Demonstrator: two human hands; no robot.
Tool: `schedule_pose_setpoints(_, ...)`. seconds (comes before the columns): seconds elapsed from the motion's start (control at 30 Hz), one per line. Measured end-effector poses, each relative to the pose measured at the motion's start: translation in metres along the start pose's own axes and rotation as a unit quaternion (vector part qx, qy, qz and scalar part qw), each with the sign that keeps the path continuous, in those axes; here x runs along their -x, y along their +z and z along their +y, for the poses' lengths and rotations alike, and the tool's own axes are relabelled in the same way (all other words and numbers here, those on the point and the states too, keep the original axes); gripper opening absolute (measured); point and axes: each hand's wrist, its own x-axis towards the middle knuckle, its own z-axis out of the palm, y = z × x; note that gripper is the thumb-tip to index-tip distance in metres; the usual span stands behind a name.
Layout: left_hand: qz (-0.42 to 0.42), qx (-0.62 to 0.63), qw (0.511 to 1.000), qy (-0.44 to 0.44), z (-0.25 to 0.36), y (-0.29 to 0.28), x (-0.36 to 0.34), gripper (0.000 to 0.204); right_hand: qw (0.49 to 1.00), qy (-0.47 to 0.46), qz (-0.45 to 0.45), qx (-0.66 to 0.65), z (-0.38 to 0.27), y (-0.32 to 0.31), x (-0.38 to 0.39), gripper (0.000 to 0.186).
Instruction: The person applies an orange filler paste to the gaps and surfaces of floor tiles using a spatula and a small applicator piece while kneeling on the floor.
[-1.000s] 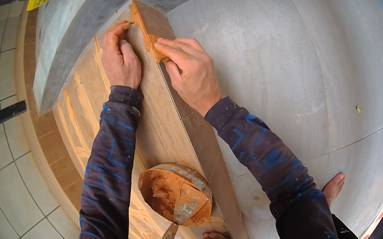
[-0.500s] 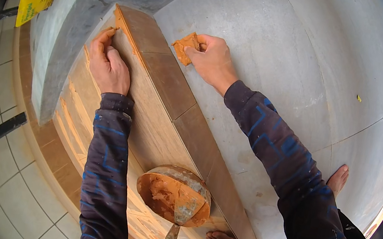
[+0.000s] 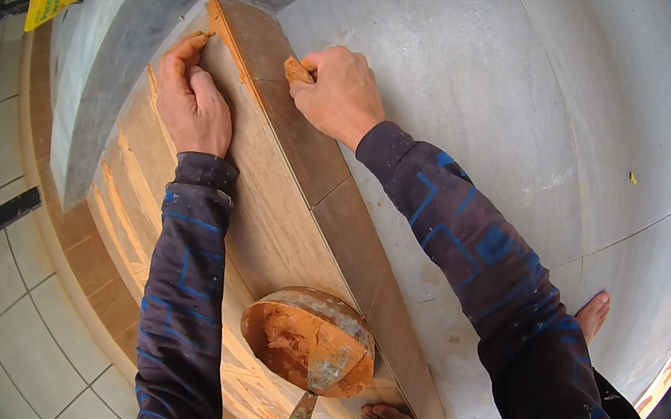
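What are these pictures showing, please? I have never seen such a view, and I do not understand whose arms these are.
There is no machine here. A camera worn on a person's head looks down at their own two bare hands; its wide lens bends straight edges near the rim. The right hand grips a small paste-smeared piece. The left hand is curled, its fingertips smeared orange; I cannot tell whether it holds anything. On the wood-look surface stands a bowl of orange paste, with a flat-bladed tool lying across it.
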Motion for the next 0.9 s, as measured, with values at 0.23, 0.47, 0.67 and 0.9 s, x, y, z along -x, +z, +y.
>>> schedule_pose_setpoints(0.23,0.035,0.023,0.999,0.011,-0.009,0.003,0.001,0.035,0.984,-0.069,-0.024,-0.165,-0.03,-0.038,0.007,0.029)
schedule_pose_setpoints(0.47,0.028,0.035,0.999,0.017,-0.006,0.004,0.001,0.037,0.99,0.0,0.032,-0.14,0.023,-0.021,-0.003,0.027)
schedule_pose_setpoints(0.67,0.028,0.067,0.997,0.0,-0.005,0.003,0.003,0.038,0.953,-0.002,0.089,-0.289,0.045,0.027,0.002,0.022)
schedule_pose_setpoints(0.9,0.014,0.066,0.998,-0.013,-0.007,0.005,0.001,0.038,0.962,-0.1,0.086,-0.24,0.062,0.036,0.022,0.03)
